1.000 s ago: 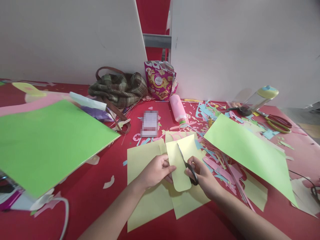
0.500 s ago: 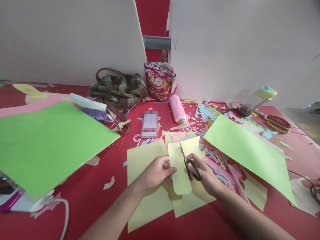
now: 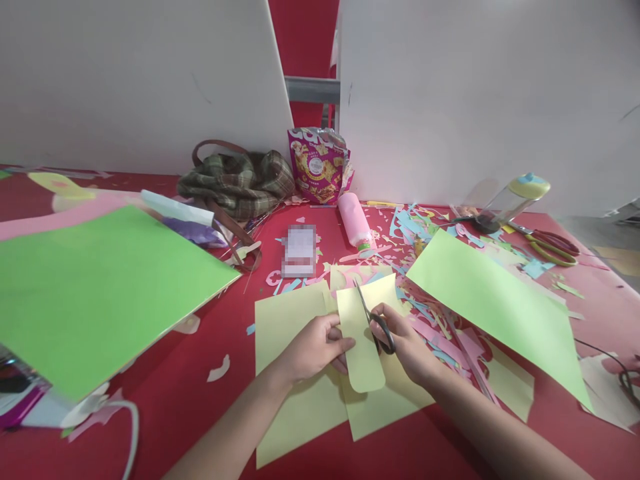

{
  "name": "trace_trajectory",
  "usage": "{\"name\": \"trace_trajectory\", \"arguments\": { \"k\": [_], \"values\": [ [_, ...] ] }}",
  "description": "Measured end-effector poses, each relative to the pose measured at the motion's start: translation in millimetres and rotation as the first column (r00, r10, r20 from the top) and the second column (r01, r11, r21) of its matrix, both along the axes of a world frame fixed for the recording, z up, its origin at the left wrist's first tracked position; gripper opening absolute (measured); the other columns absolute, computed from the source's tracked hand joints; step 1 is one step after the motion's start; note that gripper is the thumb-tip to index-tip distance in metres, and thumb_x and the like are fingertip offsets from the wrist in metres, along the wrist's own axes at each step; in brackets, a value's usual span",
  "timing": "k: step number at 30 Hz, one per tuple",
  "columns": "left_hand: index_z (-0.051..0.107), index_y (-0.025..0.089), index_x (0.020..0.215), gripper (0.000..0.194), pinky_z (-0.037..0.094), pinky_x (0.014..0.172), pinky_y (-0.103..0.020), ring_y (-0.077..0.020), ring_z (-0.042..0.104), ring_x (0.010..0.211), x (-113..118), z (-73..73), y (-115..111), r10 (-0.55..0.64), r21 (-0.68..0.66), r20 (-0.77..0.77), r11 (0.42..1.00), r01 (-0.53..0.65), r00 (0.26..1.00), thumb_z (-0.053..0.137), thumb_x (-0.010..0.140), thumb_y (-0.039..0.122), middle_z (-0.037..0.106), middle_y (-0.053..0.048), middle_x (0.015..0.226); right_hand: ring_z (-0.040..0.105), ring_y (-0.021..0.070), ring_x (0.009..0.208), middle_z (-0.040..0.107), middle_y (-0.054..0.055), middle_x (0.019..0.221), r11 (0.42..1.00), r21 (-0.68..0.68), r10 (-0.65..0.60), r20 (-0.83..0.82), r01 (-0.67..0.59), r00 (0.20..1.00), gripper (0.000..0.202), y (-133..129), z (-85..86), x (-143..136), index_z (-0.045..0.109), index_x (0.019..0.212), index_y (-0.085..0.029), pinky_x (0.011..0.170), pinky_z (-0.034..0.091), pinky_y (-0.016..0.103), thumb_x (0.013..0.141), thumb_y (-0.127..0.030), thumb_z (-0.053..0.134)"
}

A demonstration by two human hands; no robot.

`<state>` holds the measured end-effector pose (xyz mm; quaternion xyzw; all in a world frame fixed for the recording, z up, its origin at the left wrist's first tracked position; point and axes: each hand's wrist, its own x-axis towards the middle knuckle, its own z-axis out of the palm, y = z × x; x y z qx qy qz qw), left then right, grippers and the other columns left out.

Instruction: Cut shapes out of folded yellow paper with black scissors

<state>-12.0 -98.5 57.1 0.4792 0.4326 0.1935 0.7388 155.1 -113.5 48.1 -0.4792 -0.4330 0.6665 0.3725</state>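
Note:
My left hand [image 3: 320, 347] pinches the left edge of a yellow paper piece [image 3: 363, 363] with rounded lower corners. Closed round the handles of black scissors [image 3: 383, 333] is my right hand [image 3: 403, 340], at the right of that piece. The scissor blades point up and left across the paper's upper part, close together. Larger yellow sheets [image 3: 287, 427] lie flat on the red table beneath both hands.
Green sheets lie at left [image 3: 100, 293] and right [image 3: 500, 313]. Paper scraps [image 3: 435, 333] spread at right. Behind are a pink bottle [image 3: 354, 220], snack bag [image 3: 320, 167], plaid bag [image 3: 240, 180], clear bottle [image 3: 510, 203] and red-handled scissors [image 3: 555, 243]. A blurred rectangle [image 3: 299, 251] lies mid-table.
The scissors have tilted a little, their tips shifting left over the paper and their handles moving up and left. My left hand still holds the piece in nearly the same place.

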Motion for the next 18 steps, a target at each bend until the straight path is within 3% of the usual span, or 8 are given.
{"name": "trace_trajectory", "arguments": {
  "k": [9, 14, 18],
  "values": [
    [0.051, 0.013, 0.082, 0.028, 0.049, 0.056, -0.030, -0.0189, 0.062, 0.058, 1.2, -3.8, 0.9, 0.081, 0.014, 0.001, 0.997, -0.081, 0.997, 0.059, 0.068, 0.035, 0.065, -0.005, 0.063, 0.034, 0.0078, 0.046, 0.037, -0.008, 0.054, 0.998, 0.023, -0.054, 0.006, 0.053, 0.999, 0.029, -0.2, -2.9, 2.1, 0.034, 0.072, -0.021, 0.046, 0.026, 0.021, 0.071, -0.043, 0.054],
    [0.050, 0.012, 0.090, 0.034, 0.049, 0.059, -0.029, -0.0189, 0.062, 0.064, 1.9, -4.0, 3.6, 0.258, 0.054, 0.040, 0.964, -0.260, 0.965, 0.059, 0.067, 0.035, 0.066, -0.006, 0.071, 0.041, 0.0116, 0.059, 0.046, -0.002, 0.067, 0.986, 0.149, -0.068, -0.018, 0.070, 0.998, 0.026, -3.0, -1.7, 7.8, 0.036, 0.076, -0.021, 0.053, 0.033, 0.024, 0.074, -0.044, 0.049],
    [0.049, 0.013, 0.079, 0.027, 0.050, 0.058, -0.028, -0.0169, 0.062, 0.058, 4.7, -6.2, 3.1, 0.422, 0.085, -0.024, 0.904, -0.419, 0.906, 0.060, 0.067, 0.034, 0.064, -0.002, 0.063, 0.042, 0.0098, 0.057, 0.043, -0.004, 0.070, 0.987, 0.094, -0.130, -0.010, 0.130, 0.992, 0.032, -7.5, -1.8, 3.2, 0.033, 0.078, -0.023, 0.049, 0.034, 0.022, 0.066, -0.032, 0.061]
  ]
}}
